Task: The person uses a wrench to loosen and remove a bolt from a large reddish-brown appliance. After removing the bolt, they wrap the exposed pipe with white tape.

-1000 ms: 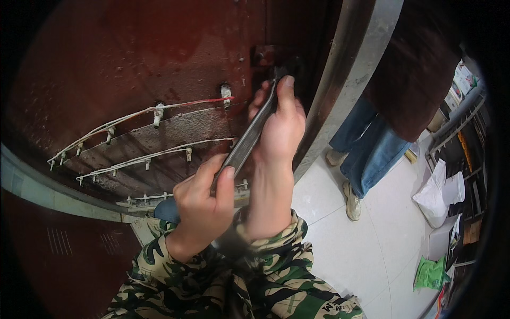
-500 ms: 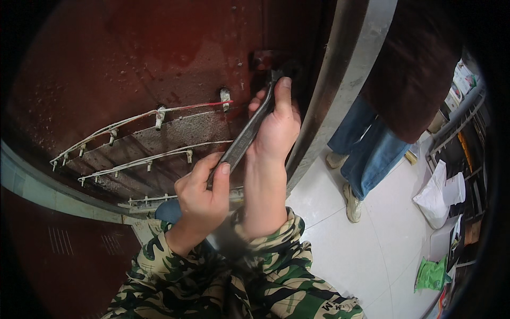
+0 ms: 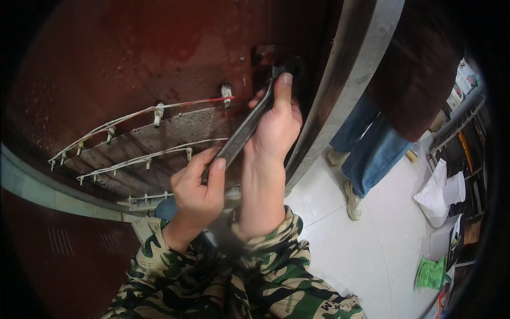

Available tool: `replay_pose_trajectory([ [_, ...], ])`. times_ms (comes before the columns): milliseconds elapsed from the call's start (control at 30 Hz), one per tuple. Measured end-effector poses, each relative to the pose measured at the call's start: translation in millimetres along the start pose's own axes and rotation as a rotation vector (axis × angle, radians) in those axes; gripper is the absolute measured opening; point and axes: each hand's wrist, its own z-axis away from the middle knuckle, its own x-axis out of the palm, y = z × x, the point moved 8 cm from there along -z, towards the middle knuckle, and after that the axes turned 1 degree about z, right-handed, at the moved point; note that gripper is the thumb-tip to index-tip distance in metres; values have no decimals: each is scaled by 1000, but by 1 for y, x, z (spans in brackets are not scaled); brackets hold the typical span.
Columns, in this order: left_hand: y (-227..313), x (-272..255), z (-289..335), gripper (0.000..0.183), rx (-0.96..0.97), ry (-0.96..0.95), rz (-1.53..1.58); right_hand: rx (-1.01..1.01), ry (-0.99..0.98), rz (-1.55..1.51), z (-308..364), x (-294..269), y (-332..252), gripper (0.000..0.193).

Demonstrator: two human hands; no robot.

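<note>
A long flat grey metal tool (image 3: 245,130) runs diagonally up to a dark fitting (image 3: 276,59) near the edge of a dark red metal door panel (image 3: 133,58). My left hand (image 3: 197,187) grips the tool's lower end. My right hand (image 3: 276,125) holds its upper part, with a finger stretched along it up to the fitting. Both sleeves are camouflage patterned. The tool's tip is hidden against the fitting.
White wires (image 3: 133,117) clipped to small posts curve across the panel. A grey door frame (image 3: 340,90) stands at the right. Another person in blue jeans (image 3: 372,154) stands on the white tile floor. Shelves, a white bag (image 3: 433,194) and a green packet (image 3: 430,272) sit far right.
Both hands keep the tool in nearly the same place; the right hand and tool top have shifted slightly upward toward the fitting. The view has moved a little.
</note>
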Motion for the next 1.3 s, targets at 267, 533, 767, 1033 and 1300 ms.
replay_pose_trajectory([
  [267, 38, -11, -5, 19, 59, -20, -120, 7, 9, -79, 0, 9, -5, 31],
  [533, 73, -43, -51, 18, 198, -135, -306, -7, -61, 204, 1, 15, -12, 48],
  [767, 155, -46, -103, 16, 632, -326, -681, 104, -214, 302, 6, 16, -17, 59],
  [1033, 223, -14, -153, 29, 1219, -396, -1120, 59, -375, 287, 54, -14, -26, 40],
  [1300, 236, 9, -159, 25, 1841, -310, -1077, 173, -444, 366, 86, -49, 8, 37],
])
